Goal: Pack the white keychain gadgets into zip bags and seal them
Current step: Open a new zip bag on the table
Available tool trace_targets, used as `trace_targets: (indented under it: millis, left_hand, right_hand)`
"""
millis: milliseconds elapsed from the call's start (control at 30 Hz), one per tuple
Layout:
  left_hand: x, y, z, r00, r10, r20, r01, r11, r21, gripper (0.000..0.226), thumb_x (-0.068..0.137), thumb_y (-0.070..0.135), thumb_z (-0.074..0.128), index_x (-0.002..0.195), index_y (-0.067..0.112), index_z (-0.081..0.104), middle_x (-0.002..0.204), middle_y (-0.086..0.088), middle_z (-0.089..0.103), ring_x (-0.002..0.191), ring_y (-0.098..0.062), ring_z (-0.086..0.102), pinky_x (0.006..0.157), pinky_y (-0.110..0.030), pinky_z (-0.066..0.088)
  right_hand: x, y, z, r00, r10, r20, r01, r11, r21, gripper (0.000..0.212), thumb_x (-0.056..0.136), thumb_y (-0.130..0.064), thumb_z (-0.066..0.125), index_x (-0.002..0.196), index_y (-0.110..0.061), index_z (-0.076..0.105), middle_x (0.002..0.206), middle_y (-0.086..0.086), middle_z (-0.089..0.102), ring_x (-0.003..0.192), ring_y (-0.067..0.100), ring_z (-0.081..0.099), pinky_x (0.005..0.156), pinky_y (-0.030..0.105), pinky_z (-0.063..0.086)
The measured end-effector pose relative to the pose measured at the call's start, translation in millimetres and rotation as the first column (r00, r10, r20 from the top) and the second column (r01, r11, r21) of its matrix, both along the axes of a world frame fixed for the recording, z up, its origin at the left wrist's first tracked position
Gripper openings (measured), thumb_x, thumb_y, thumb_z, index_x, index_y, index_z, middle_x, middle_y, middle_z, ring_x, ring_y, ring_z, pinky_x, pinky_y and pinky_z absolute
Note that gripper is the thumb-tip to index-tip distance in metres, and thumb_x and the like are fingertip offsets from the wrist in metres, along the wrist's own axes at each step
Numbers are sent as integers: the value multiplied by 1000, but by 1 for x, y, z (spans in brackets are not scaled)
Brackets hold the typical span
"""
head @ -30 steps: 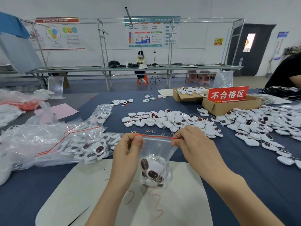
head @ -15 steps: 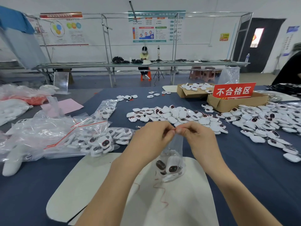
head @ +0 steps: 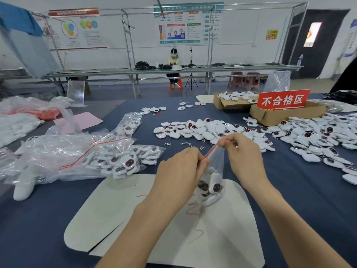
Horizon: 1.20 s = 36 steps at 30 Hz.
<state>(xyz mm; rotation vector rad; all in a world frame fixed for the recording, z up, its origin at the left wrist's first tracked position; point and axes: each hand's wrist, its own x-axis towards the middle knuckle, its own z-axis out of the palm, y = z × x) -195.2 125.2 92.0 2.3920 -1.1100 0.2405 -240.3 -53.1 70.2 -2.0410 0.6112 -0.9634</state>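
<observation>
My left hand point(head: 179, 171) and right hand point(head: 245, 153) pinch the zip bag point(head: 216, 163); its red seal point(head: 210, 153) runs 8 to 2 o'clock, keychain gadgets point(head: 214, 185) hanging toward 6.

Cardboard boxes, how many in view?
2. The far box holds white gadgets; the nearer box, to its right, carries a red sign. More may be off-frame.

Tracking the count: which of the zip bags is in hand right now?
The small zip bag above the white board; left hand and right hand pinch its red strip. The other filled bags lie on the table at left.
</observation>
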Motion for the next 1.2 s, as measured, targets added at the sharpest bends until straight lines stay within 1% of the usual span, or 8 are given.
trace_targets:
  millis: [133, 333, 467, 700, 833, 967, 1067, 1200]
  left_hand:
    - [-2, 5, -4, 998, 35, -59, -37, 999, -20, 36, 97, 62, 45, 85, 29, 48, 85, 11, 56, 85, -15, 56, 70, -36, 41]
    - [2, 15, -14, 991, -35, -132, 23, 996, -90, 28, 101, 52, 45, 95, 26, 55, 96, 12, 61, 93, -15, 57, 80, -41, 47]
    - [13, 26, -16, 993, 22, -114, -40, 988, -151, 31, 98, 58, 45, 79, 34, 48, 83, 33, 62, 88, -4, 55, 67, -25, 42]
    - [35, 51, -25, 972, -23, -234, -90, 882, -463, 32, 97, 53, 55, 79, 27, 57, 72, 10, 63, 69, -14, 58, 69, -40, 49]
    - [55, 66, -17, 959, 6, -283, -167, 820, -547, 28, 98, 49, 54, 80, 27, 59, 80, 9, 68, 75, -21, 65, 70, -38, 52]
    - [96, 83, 3, 963, 85, -257, -223, 787, -575, 27, 99, 42, 59, 76, 26, 61, 76, 15, 70, 60, -10, 60, 54, -23, 47]
    - [141, 88, 10, 948, 154, -277, -296, 745, -598, 28, 98, 41, 61, 76, 23, 61, 68, 10, 68, 55, -8, 54, 54, -25, 46]
    - [207, 91, -5, 868, 190, -458, -428, 756, -496, 25, 104, 29, 55, 91, 9, 63, 88, -5, 69, 65, -17, 59, 59, -29, 48]
  right_hand:
    - [4, -1, -2, 1000, -13, 0, 13, 1000, -18, 27, 97, -31, 60, 73, -44, 61, 92, -27, 62, 98, 9, 57, 82, 42, 47]
    - [7, -1, -4, 1000, 5, 11, -5, 1000, -19, 25, 97, -32, 61, 74, -41, 62, 93, -22, 62, 95, 9, 55, 84, 44, 47]
    - [10, 5, -5, 999, 12, 33, -11, 999, -32, 24, 97, -32, 60, 75, -41, 61, 91, -25, 61, 90, -2, 54, 75, 34, 41]
    - [22, 23, 2, 987, 151, 59, -151, 988, 2, 21, 98, -29, 62, 79, -38, 63, 86, -30, 66, 86, -6, 58, 65, 10, 36]
    - [39, 37, 13, 971, 237, 30, -237, 971, 13, 16, 96, -33, 65, 80, -36, 66, 84, -38, 63, 79, -5, 59, 63, 11, 37]
    - [71, 56, 23, 943, 328, 56, -332, 938, 96, 13, 94, -37, 68, 81, -33, 69, 79, -26, 67, 62, 2, 67, 63, 19, 53]
    - [110, 75, 26, 927, 369, 67, -375, 913, 163, 13, 92, -36, 69, 83, -27, 70, 74, -11, 70, 52, 5, 65, 64, 33, 60]
    - [161, 96, 18, 895, 445, -21, -419, 857, 302, 21, 97, -31, 66, 114, -19, 63, 106, 5, 69, 78, 18, 72, 86, 42, 59]
